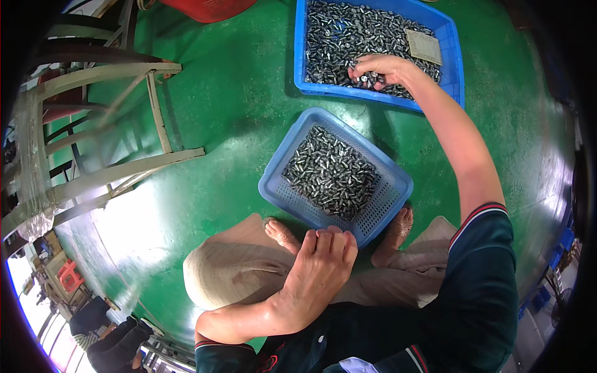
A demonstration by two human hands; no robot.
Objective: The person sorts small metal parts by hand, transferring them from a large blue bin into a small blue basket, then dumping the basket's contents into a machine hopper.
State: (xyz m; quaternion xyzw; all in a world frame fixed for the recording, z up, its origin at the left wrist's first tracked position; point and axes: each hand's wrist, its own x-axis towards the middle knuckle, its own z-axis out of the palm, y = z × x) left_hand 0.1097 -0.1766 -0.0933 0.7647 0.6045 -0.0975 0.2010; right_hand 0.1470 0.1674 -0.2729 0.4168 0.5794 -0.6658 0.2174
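Note:
A blue plastic crate [300,50] at the far side is filled with small shiny metal pins [354,31]. Over its near part, my right hand [382,69] is cupped closed around a handful of these pins, some showing between the fingers. Closer to me, a lighter blue perforated basket [393,186] sits between my feet, with a heap of similar metal pins [329,171] inside. At the basket's near rim is my left hand [320,267], back up, its fingers curled over the edge; the fingertips are hidden.
A tan card [424,47] lies on the pins in the crate. To the left stands a worn metal frame [112,71] with legs on the green floor [217,99]. A red container [208,7] is at the far edge. Another person [115,342] shows at lower left.

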